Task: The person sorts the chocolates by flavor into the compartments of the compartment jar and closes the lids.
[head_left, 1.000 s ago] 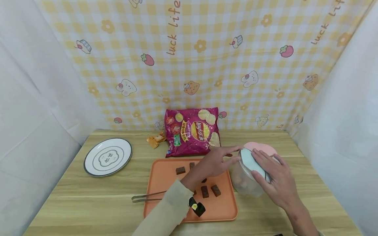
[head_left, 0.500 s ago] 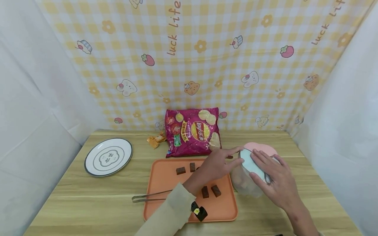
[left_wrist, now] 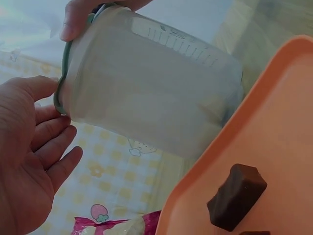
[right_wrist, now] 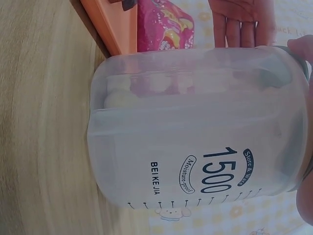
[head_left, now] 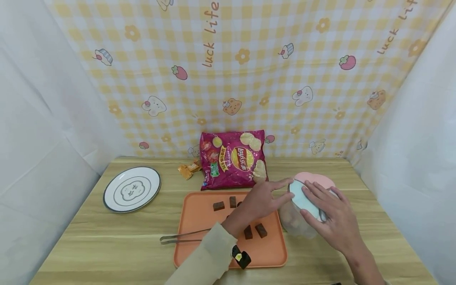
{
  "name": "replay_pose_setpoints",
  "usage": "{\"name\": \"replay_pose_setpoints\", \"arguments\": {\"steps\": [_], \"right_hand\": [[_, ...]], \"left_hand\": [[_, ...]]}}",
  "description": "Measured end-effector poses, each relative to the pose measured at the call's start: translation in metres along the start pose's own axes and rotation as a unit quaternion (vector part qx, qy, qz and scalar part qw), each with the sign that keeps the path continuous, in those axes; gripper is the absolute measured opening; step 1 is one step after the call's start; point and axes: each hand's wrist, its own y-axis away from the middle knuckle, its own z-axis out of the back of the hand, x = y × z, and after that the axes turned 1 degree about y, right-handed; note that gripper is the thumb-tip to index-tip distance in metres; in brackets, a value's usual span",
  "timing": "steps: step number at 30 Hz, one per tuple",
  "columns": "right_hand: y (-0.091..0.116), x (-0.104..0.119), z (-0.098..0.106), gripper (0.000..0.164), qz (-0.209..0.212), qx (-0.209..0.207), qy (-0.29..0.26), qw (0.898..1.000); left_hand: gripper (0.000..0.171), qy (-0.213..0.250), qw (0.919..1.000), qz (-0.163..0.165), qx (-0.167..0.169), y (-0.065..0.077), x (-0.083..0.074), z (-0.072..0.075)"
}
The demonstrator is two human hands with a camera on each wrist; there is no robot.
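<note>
Lid worked by both hands at the jar's rim

The step in hand is judged to be the handling of the lid [head_left: 302, 199]; whether it is being fastened or loosened cannot be made out. For the next move, the jar [right_wrist: 171, 142] would need to be kept steady and force applied evenly at the lid's edge.

The lid is covered by the right hand [head_left: 336, 219], its fingers laid nearly straight across the top and its thumb spread toward the near edge. By the left hand [head_left: 260, 198], the lid's left edge is only touched: thumb and forefinger are extended and set apart, and nothing is gripped.

The clear jar is stood upright at the right of the table [head_left: 117, 245], just beside the tray [head_left: 274, 253]; some pale pieces [right_wrist: 119, 95] are seen low inside it. Dark chocolate blocks [head_left: 261, 230] are left lying on the tray.
</note>
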Motion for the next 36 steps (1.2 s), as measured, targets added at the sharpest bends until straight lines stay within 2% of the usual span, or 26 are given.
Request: {"name": "replay_pose_setpoints", "arguments": {"steps": [7,16,21,24,27,29,33,36], "right_hand": [[0.000,0.002,0.000,0.061,0.000,-0.003,0.006,1.000],[0.001,0.002,0.000,0.062,-0.003,-0.005,0.013,1.000],[0.001,0.002,-0.001,0.062,-0.002,-0.007,0.009,1.000],[0.001,0.003,0.000,0.066,-0.007,-0.005,-0.005,1.000],[0.001,0.003,0.003,0.067,-0.021,-0.002,-0.049,0.999],[0.002,0.001,0.007,0.064,-0.029,-0.013,-0.082,0.996],[0.002,-0.010,0.017,0.045,-0.052,-0.079,-0.112,0.989],[0.000,-0.024,0.023,0.032,-0.102,-0.100,-0.128,0.981]], "left_hand": [[0.049,0.028,0.9994,0.014,-0.014,0.005,0.001,-0.007],[0.050,0.040,0.9987,0.024,-0.022,0.003,0.004,-0.011],[0.049,0.076,0.9963,0.032,-0.026,0.005,0.006,-0.014],[0.048,0.092,0.9947,0.037,-0.028,0.006,0.005,-0.014],[0.047,0.089,0.9949,0.034,-0.033,0.007,0.004,-0.014],[0.047,0.086,0.9951,0.031,-0.037,0.008,0.003,-0.015],[0.051,0.067,0.9964,0.020,-0.047,0.010,0.001,-0.019],[0.056,0.048,0.9971,0.019,-0.055,0.012,-0.005,-0.020]]}}
